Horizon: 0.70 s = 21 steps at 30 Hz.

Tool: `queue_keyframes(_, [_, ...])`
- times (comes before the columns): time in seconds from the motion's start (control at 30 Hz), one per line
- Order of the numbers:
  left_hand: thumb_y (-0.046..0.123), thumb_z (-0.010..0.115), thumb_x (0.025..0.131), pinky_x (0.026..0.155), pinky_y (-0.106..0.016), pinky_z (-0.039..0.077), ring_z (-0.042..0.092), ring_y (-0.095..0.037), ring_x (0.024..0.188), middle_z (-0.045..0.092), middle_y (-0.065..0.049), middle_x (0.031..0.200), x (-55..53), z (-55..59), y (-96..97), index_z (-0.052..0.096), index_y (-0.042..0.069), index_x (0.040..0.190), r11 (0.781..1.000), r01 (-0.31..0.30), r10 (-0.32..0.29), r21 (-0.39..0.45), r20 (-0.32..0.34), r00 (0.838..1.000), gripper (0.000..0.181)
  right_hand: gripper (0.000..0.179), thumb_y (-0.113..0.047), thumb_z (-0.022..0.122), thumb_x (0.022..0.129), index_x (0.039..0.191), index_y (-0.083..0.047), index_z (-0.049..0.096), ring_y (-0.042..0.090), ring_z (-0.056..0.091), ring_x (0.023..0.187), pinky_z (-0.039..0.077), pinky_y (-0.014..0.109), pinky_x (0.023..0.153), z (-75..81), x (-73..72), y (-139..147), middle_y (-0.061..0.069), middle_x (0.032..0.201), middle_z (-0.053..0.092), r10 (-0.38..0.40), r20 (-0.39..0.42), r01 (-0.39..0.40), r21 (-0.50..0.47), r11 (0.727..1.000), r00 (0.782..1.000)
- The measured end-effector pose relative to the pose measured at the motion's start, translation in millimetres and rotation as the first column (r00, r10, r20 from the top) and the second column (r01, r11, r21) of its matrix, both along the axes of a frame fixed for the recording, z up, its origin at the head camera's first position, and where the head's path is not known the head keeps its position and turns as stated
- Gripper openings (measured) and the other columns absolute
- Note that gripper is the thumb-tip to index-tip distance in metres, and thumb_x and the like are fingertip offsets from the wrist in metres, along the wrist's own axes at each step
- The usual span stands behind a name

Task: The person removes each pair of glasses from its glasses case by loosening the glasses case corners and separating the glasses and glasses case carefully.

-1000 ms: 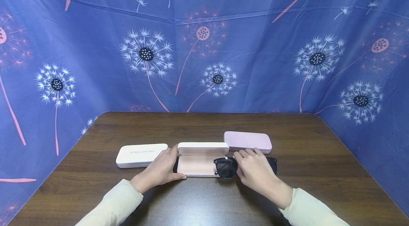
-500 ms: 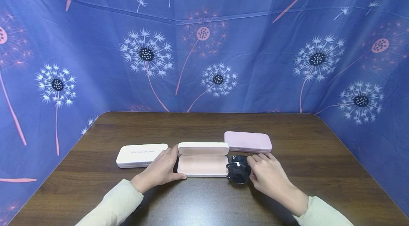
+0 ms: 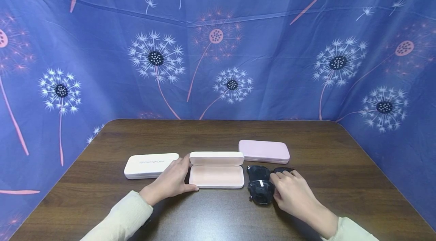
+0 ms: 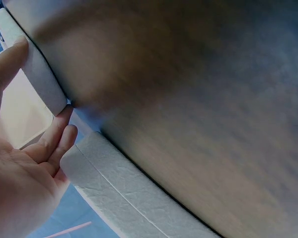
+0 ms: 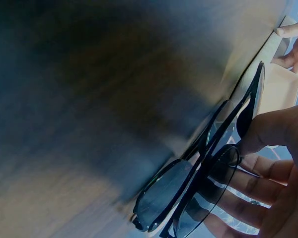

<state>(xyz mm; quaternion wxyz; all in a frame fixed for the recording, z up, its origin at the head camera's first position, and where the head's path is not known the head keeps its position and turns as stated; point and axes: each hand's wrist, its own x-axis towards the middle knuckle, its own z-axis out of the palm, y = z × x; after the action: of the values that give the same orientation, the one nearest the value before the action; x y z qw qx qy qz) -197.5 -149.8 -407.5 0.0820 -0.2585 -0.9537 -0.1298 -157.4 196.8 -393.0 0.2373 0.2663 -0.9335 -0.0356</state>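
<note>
An open white glasses case (image 3: pixel 216 177) with a pale pink lining stands mid-table, its lid tilted up at the back. My left hand (image 3: pixel 170 180) holds its left end, thumb at the front corner and fingers at the side; in the left wrist view the thumb (image 4: pixel 10 62) lies on the case's front wall. Right of the case, my right hand (image 3: pixel 293 192) pinches a pair of black sunglasses (image 3: pixel 262 192) near the middle. Its far lens is hidden by the hand. A second pair of dark sunglasses (image 3: pixel 259 173) lies just behind, overlapped by the held pair and the fingers.
A closed white case (image 3: pixel 150 166) with printed lettering lies to the left, partly behind the left hand. Behind the sunglasses is a closed pink case (image 3: pixel 263 151). The brown wooden table (image 3: pixel 211 135) ends at a blue dandelion-print cloth (image 3: pixel 272 44).
My right hand has carried the black sunglasses from over the open case's right end to the right and slightly nearer, uncovering the second pair. The left hand and case have stayed put.
</note>
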Motion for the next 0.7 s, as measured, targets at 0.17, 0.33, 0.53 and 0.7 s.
queue_keyframes(0.17, [0.048,0.078,0.062,0.099,-0.048,0.038,0.055,-0.034,0.109,0.058,-0.024,0.116,0.5,-0.1,-0.2,0.031,-0.014,0.131,1.000,0.004,-0.004,0.007,0.006,1.000,0.104,0.023,-0.009,0.067,0.053,0.071,-0.014,0.054,0.011,0.050,0.059,0.038,0.028,0.058,-3.2,1.7,1.8,-0.007,0.062,0.054,0.002,-0.002,-0.002,-0.006,1.000,1.000])
queue_keyframes(0.33, [0.048,0.078,0.063,0.101,-0.049,0.036,0.053,-0.035,0.112,0.057,-0.026,0.117,0.7,-0.3,-0.4,0.030,-0.015,0.131,1.000,0.005,-0.005,0.004,0.009,1.000,0.104,0.022,-0.009,0.066,0.054,0.073,-0.014,0.056,0.012,0.052,0.059,0.036,0.027,0.057,-5.3,2.9,3.1,-0.006,0.063,0.057,-0.013,0.032,0.013,-0.002,1.000,0.999])
queue_keyframes(0.53, [0.047,0.079,0.063,0.102,-0.049,0.035,0.053,-0.035,0.112,0.059,-0.024,0.114,0.4,0.1,-0.1,0.030,-0.015,0.130,1.000,0.007,-0.007,0.001,0.005,1.000,0.104,0.022,-0.009,0.068,0.055,0.073,-0.013,0.056,0.012,0.052,0.059,0.036,0.027,0.056,-4.9,3.9,3.2,-0.005,0.063,0.058,-0.028,0.085,0.028,0.005,1.000,0.996])
queue_keyframes(0.7, [0.048,0.078,0.063,0.102,-0.049,0.034,0.053,-0.036,0.112,0.056,-0.027,0.117,0.5,1.1,0.6,0.030,-0.016,0.130,1.000,0.010,-0.010,-0.004,0.006,1.000,0.104,0.024,-0.010,0.069,0.055,0.075,-0.014,0.057,0.011,0.052,0.059,0.036,0.027,0.055,-4.2,4.1,4.1,-0.005,0.064,0.059,-0.041,0.112,0.040,0.017,0.999,0.993])
